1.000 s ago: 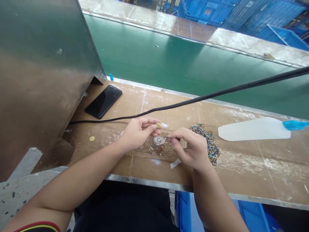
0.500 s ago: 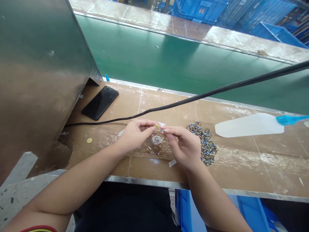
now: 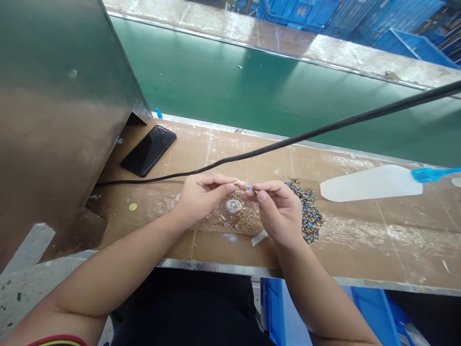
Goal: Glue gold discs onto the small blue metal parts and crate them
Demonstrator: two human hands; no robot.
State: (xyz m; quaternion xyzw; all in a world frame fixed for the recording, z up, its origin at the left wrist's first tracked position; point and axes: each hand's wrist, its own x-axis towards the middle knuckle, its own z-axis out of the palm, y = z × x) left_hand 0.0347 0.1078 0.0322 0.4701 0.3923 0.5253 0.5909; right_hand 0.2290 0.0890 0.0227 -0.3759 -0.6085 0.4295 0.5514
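Observation:
My left hand [image 3: 203, 194] pinches a small yellow disc [image 3: 236, 182], which is seen nearly edge-on between thumb and fingers. Close beside it, my right hand [image 3: 279, 209] is closed on a small blue-and-brass part [image 3: 251, 188], its far end hidden by the fingertips. Below the two hands a round clear plastic piece [image 3: 233, 206] sits on the cardboard-covered bench. A heap of similar small blue-and-brass parts [image 3: 311, 216] lies just right of my right hand. Another yellow disc [image 3: 133, 207] rests flat on the bench to the left.
A black phone [image 3: 148, 150] and a black cable [image 3: 252, 153] lie beyond my hands. To the right is a white bottle with a blue nozzle [image 3: 374, 183]. A metal housing [image 3: 65, 120] stands at left. A green belt [image 3: 216, 77] runs behind the bench.
The yellow disc has turned from showing its face to nearly edge-on. My right hand has shifted slightly right, and more of the blue-and-brass part shows at its fingertips.

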